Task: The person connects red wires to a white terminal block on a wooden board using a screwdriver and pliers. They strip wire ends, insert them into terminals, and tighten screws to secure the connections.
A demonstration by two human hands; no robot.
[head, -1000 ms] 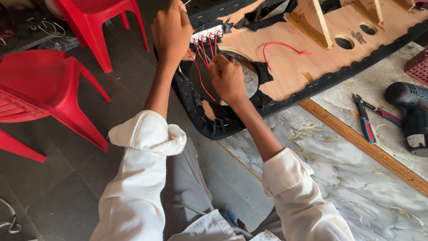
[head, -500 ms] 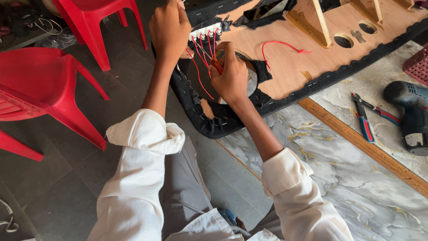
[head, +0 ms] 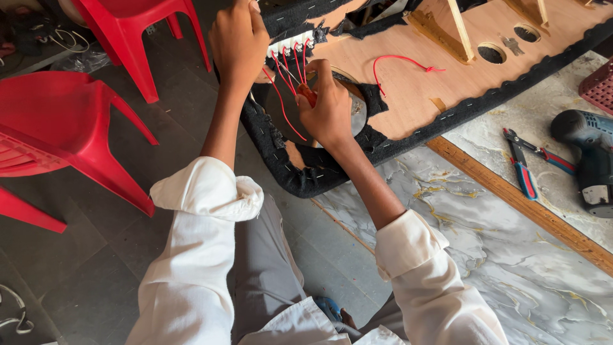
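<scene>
A wooden panel edged in black stapled carpet lies face down on a marble-patterned table, its left end hanging over the table edge. My left hand grips that carpeted end beside a white terminal strip with several red wires. My right hand is closed on a screwdriver with an orange-red handle, its shaft pointing up towards the strip. A round metal speaker back shows just behind this hand. Another loose red wire curls across the wood.
Two red plastic chairs stand on the dark tiled floor at left. On the table at right lie pliers with red-blue handles, a dark blue cordless drill and a long wooden strip. Round holes pierce the panel.
My right hand has shifted slightly up and left towards the terminal strip with the screwdriver. My left hand keeps its hold on the panel's end.
</scene>
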